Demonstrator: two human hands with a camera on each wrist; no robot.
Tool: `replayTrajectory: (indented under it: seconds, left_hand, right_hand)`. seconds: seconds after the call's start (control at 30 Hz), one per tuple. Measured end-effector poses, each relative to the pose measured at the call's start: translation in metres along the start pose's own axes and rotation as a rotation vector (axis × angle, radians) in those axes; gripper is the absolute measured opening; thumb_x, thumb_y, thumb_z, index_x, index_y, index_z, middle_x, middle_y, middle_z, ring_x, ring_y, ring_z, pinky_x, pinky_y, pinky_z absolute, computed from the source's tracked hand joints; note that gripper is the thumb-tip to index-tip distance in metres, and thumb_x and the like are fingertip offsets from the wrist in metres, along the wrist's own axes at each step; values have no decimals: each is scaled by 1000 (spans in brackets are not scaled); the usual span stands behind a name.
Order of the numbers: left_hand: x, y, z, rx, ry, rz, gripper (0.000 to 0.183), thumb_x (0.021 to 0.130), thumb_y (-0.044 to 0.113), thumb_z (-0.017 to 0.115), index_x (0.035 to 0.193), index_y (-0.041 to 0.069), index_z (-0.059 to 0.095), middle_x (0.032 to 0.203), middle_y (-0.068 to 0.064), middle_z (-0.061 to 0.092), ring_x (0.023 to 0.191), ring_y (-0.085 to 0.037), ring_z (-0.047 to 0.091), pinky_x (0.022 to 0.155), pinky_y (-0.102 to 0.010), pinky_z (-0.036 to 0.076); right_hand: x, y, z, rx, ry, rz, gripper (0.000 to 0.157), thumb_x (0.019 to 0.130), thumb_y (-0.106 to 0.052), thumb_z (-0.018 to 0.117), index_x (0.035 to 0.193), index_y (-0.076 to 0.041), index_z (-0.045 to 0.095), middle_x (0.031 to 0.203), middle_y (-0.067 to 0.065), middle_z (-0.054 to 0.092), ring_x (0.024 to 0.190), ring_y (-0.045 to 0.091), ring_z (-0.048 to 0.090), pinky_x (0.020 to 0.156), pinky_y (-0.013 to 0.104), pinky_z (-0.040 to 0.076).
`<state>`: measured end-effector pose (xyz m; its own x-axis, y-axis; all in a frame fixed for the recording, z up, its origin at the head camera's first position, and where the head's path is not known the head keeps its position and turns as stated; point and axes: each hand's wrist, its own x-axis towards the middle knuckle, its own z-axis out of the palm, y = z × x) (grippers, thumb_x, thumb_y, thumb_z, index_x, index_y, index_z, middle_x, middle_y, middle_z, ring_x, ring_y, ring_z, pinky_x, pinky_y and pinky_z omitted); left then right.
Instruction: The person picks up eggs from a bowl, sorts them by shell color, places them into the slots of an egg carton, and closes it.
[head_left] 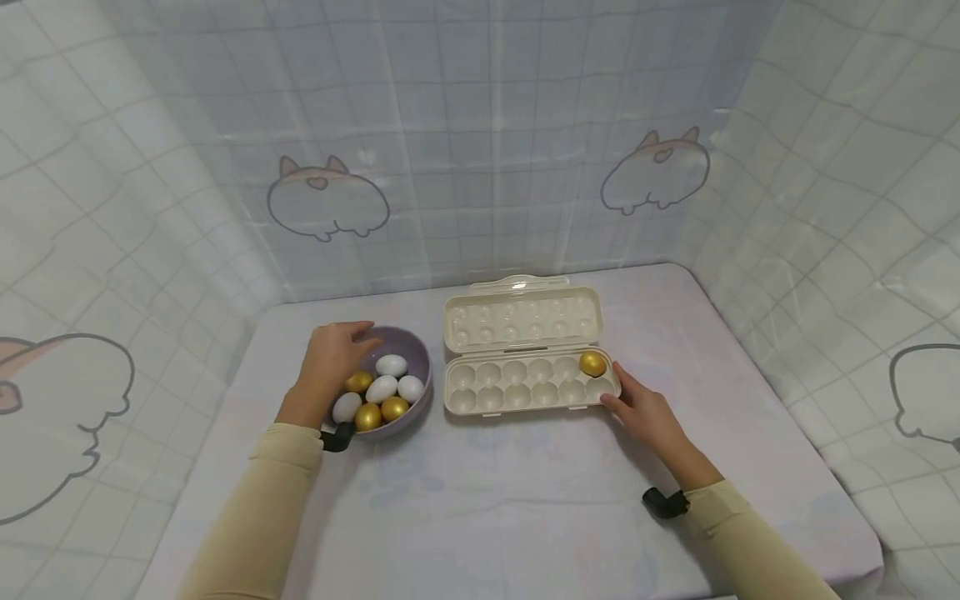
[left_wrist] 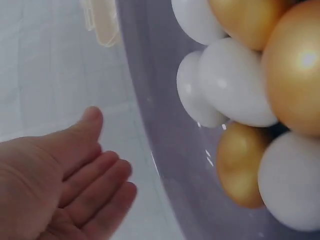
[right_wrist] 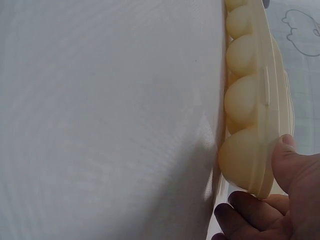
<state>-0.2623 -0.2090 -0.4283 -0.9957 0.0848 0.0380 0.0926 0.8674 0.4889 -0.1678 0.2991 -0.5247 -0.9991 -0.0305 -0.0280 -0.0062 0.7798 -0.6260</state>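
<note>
My left hand (head_left: 330,357) is over the left side of a purple bowl (head_left: 417,354), fingers relaxed and nothing between them. In the bowl lie several white eggs (head_left: 382,389) and several gold eggs (head_left: 368,417), shown up close in the left wrist view. Right of the bowl stands a cream plastic egg carton (head_left: 455,410), its lid (head_left: 522,320) tipped back. One gold egg (head_left: 592,363) sits in the back-row cup at the right end. My right hand (head_left: 648,417) grips that end, thumb at the rim and fingers below it in the right wrist view (right_wrist: 285,200).
A pale cloth covers the table (head_left: 480,508). Behind it and at both sides hang grid-patterned curtains (head_left: 480,167) with cartoon animal prints. Black wrist cameras (head_left: 664,503) are strapped at both sleeve cuffs.
</note>
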Motion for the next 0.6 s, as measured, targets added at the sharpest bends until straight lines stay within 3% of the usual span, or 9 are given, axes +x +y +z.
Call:
replayTrajectory:
  seconds: [0.13,0.3,0.43,0.6]
  left_hand:
    - [-5,-12,-2,50,-39,-10,48,102,33,70,143,6,66,143,-21,66,133,-44,62,108,-58,54]
    - [-10,-29,2,145,-88,22,44,102,25,70,139,2,68,135,-27,69,118,-46,68,94,-55,58]
    - [-13,-40,6,204,-116,18,44,100,25,71,136,0,69,128,-29,72,121,-52,65,101,-61,55]
    - [-13,-47,10,212,-142,9,46,98,29,75,135,2,70,127,-27,73,122,-51,65,103,-60,55]
  right_hand:
    - [0,0,1,0,3,-4,76,106,-37,65,166,-7,30,163,24,42,148,49,45,118,64,42]
    - [0,2,2,8,4,-12,76,105,-37,65,166,-6,30,162,25,42,147,48,46,118,64,43]
    - [0,2,3,6,8,-17,76,105,-38,65,166,-7,31,162,25,43,147,48,46,117,64,43]
    - [0,3,3,10,17,-28,76,105,-37,65,166,-6,31,162,25,43,147,48,46,118,63,43]
